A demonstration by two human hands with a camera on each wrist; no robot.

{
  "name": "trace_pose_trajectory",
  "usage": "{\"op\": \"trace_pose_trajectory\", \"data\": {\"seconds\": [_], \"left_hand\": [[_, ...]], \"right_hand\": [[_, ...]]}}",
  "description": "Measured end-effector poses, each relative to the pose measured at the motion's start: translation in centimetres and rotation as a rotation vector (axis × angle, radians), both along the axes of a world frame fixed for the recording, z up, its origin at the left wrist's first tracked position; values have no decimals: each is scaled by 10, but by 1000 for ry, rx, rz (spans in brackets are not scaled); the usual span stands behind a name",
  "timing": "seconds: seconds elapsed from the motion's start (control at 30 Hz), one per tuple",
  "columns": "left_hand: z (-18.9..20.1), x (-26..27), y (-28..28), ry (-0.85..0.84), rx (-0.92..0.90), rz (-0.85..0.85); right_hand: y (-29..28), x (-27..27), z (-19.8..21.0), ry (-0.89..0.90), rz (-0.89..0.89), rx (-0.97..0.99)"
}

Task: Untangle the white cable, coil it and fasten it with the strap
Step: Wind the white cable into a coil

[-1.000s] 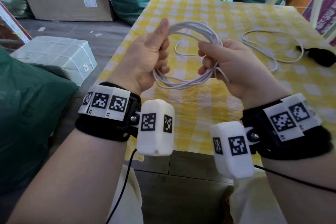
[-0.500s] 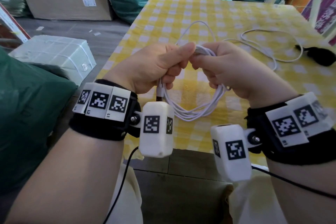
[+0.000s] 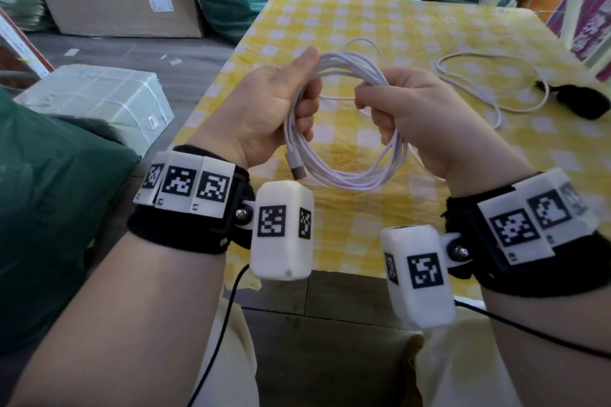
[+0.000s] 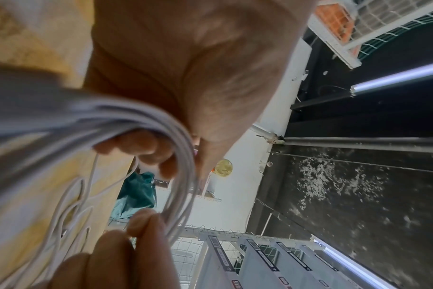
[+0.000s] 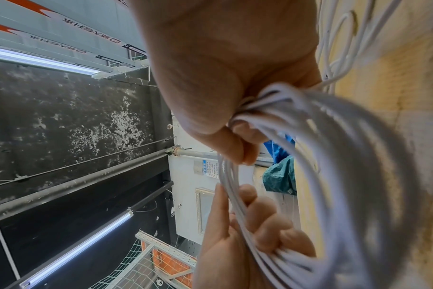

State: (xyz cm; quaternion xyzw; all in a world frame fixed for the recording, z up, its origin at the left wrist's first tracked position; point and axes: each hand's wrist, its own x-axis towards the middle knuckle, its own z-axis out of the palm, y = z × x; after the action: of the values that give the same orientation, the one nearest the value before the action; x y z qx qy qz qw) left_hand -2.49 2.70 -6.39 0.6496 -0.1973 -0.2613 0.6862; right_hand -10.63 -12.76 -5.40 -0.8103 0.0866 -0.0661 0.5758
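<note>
Nearest the camera, both hands are up off the yellow checked table (image 3: 429,26) with the white cable (image 3: 344,182) gathered into a ring of several loops between them. The left hand (image 3: 264,109) is curled round the ring's left side, thumb pressed on top, and a plug end (image 3: 297,171) dangles just below its grip. The right hand (image 3: 416,122) pinches the bundle on the ring's right side, fingers wrapped tight. So most of the coiling looks done. Beyond the ring, though, a loose stretch of cable (image 3: 489,86) trails across the table toward a black object (image 3: 582,99) at its right edge; whether that is the strap, I cannot tell. That tail needs winding in, and no fastening shows yet.
</note>
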Motion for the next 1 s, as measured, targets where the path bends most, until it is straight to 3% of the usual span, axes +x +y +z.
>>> {"op": "trace_pose_trajectory", "data": {"seconds": [0.17, 0.27, 0.47, 0.7, 1.0], "left_hand": [[2, -4, 5, -201, 223, -207], [4, -9, 1, -216, 288, -240], [0, -2, 2, -216, 245, -48], [-6, 9, 8, -122, 160, 87], [-7, 11, 9, -98, 150, 147]], "right_hand": [[7, -4, 1, 110, 121, -235], [11, -3, -2, 100, 135, -254], [11, -2, -2, -17, 80, -160], [9, 3, -3, -51, -21, 88], [-6, 5, -9, -188, -96, 70]]}}
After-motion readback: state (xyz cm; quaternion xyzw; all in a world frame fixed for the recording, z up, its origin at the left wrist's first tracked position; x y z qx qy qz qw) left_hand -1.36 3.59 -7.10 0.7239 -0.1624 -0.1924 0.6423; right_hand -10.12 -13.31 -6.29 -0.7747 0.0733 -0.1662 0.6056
